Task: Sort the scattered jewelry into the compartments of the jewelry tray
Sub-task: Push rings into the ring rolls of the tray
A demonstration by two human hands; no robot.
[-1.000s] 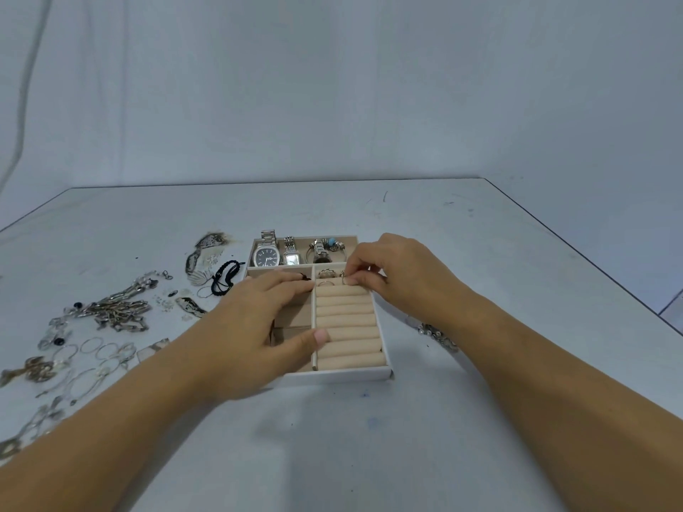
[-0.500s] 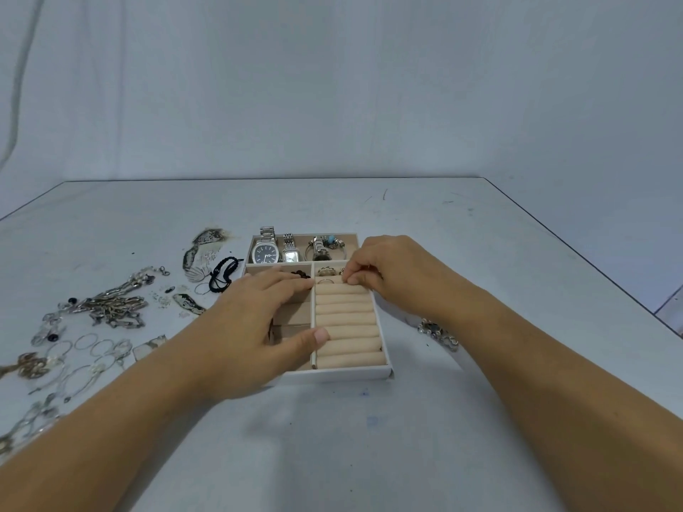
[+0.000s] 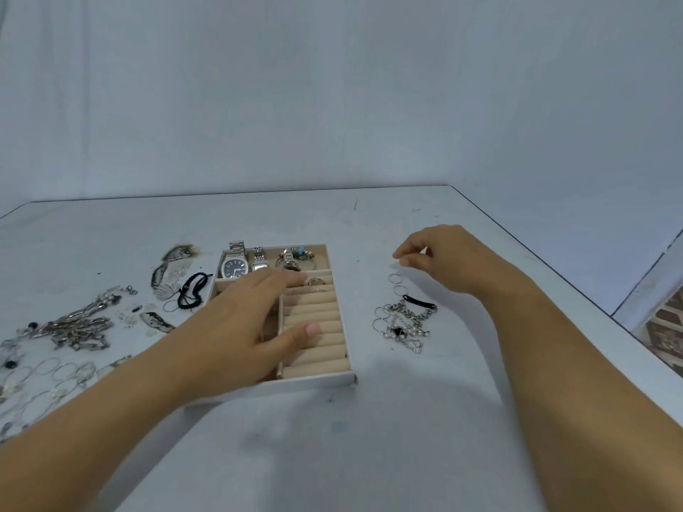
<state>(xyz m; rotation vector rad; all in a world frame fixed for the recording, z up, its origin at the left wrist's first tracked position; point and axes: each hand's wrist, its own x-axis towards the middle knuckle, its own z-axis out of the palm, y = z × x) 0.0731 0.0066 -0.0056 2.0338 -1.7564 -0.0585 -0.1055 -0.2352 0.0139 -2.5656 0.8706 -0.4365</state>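
Observation:
The white jewelry tray (image 3: 325,378) with beige lining sits mid-table. Its back compartment holds a dark-faced watch (image 3: 235,267), a second silver watch (image 3: 258,261) and a bracelet with a blue stone (image 3: 297,256). Two rings (image 3: 315,284) sit in the far slots of the ring rolls. My left hand (image 3: 251,327) lies flat over the tray's left compartments, thumb on the ring rolls, holding nothing. My right hand (image 3: 447,258) hovers right of the tray, fingertips pinched just above a thin ring (image 3: 394,278); nothing shows between them. A small pile of rings and chains (image 3: 404,321) lies below it.
Scattered jewelry covers the left side: silver chains (image 3: 79,325), hoops (image 3: 55,371), a black cord bracelet (image 3: 192,286), leaf-shaped pieces (image 3: 162,275). The table's right edge (image 3: 591,293) runs diagonally close to my right hand.
My right hand left the tray's ring rolls and moved right, over the rings on the table. The pile it hid is now exposed. My left hand stayed on the tray.

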